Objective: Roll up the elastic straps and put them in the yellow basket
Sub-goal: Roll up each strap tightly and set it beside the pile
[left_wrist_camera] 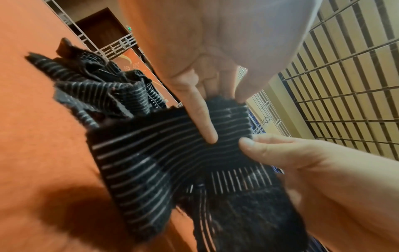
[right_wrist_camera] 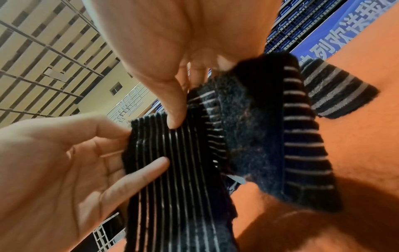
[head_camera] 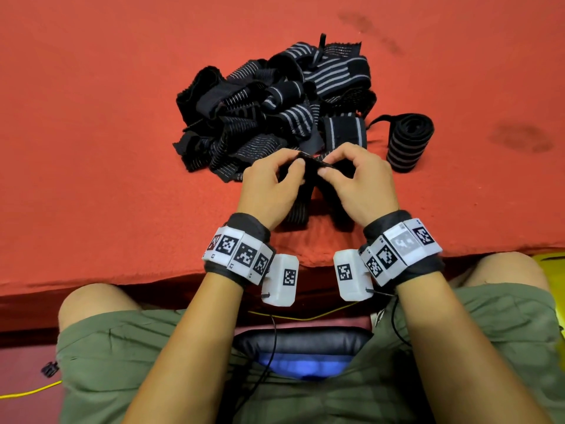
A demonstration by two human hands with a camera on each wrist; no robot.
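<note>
1. Red-cloth worktop [head_camera: 91,133], dark stains far right; slatted ceiling and grille windows show in both wrist views.
2. Left hand [head_camera: 269,191], right hand [head_camera: 360,188]: raised just above worktop, near its front edge, side by side. Both pinch top edge of one elastic strap [head_camera: 308,169], thumbs on the near face, other fingers curled behind. Left wrist view: left thumb flat on the striped face, right thumb tip just beside it.
3. Held strap, black w/ thin pale stripes: top edge runs left-right between the hands. Two tails drop toward the person and reach the cloth, one under each wrist. Long axis approx. away-to-near; stripes follow it. Fuzzy fastener patch [right_wrist_camera: 244,129] shows on the right-hand tail.
4. Rolled strap [head_camera: 409,142]: one finished roll, lying on its side right of the pile, apart from it. Spiral end faces away and right; thin loose tail runs toward the pile.
5. Pile of unrolled straps [head_camera: 275,105]: mid-worktop, beyond the hands, tangled; count cannot tell.
6. Yellow basket [head_camera: 555,261]: only a yellow sliver at right edge, below worktop level; prob. the basket, contents hidden.
7. Progress, est.: early. One roll made, not yet in basket. Held strap looks at first fold, no turns wound. Pile remains.
8. Left to do: wind the held strap, basket both, repeat through pile.
</note>
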